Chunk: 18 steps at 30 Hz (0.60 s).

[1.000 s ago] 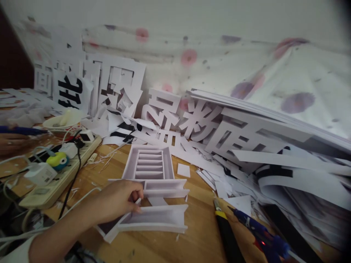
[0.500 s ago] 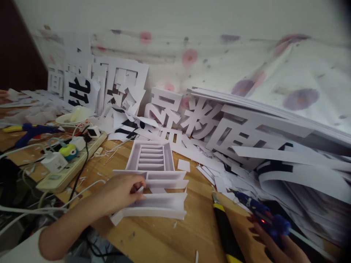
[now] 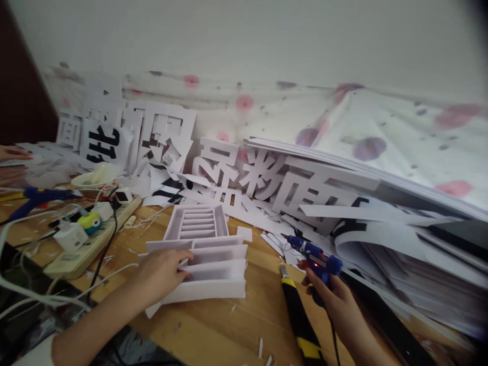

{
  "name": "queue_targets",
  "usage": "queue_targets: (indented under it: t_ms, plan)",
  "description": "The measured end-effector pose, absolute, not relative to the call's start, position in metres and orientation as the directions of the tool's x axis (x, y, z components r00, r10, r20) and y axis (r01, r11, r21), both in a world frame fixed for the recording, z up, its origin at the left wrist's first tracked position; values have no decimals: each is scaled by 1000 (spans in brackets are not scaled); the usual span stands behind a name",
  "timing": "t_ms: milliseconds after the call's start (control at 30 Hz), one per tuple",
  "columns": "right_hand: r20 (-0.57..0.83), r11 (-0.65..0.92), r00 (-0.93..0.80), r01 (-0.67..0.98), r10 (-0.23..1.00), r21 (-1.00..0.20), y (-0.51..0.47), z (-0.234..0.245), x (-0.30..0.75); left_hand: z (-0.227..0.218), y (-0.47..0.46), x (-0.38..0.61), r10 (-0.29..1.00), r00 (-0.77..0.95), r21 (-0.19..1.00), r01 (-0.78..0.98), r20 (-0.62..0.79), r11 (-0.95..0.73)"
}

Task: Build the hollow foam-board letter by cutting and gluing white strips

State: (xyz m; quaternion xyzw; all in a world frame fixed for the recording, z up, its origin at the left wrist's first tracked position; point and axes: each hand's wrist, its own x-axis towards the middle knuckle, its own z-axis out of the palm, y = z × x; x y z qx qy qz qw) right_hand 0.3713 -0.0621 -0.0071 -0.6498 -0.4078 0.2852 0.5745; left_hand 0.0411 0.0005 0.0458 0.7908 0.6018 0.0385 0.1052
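Note:
A white built-up letter with raised walls lies on the wooden table, its slatted upper part away from me. My left hand is closed in a pinch on a white strip of the letter's lower left part; the fingertips partly hide the spot. In my right hand is a blue glue gun with a small red light on, its nozzle pointing left and away. The gun is apart from the letter. A black and yellow utility knife lies between the letter and my right hand.
A power strip with plugs and cables lies at left. Beyond it are another blue glue gun and another person's hand. White cut-out letters and paper scraps stand along the back. Stacked sheets lie at right.
My right hand has brought the glue gun up and left, nearer the letter. The strips of the letter's lower part now sit closer together under my left hand. The view has shifted slightly.

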Motion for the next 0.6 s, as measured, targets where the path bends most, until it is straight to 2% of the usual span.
queue_targets:
  t_ms: [200, 367, 500, 600]
  plan:
    - [72, -22, 396, 228, 915, -974, -59, 12, 370, 43, -18, 61, 965, 249, 228, 947, -85, -225]
    - [57, -19, 237, 306, 970, -952, -61, 21, 367, 48, -2, 82, 892, 413, 284, 891, -185, -354]
    - [88, 123, -97, 462, 991, -878, -66, 34, 358, 56, 19, 80, 773, 512, 415, 838, -374, -355]
    - [95, 352, -415, 600, 905, -718, -62, 53, 344, 57, 29, 77, 710, 543, 486, 815, -448, -316]
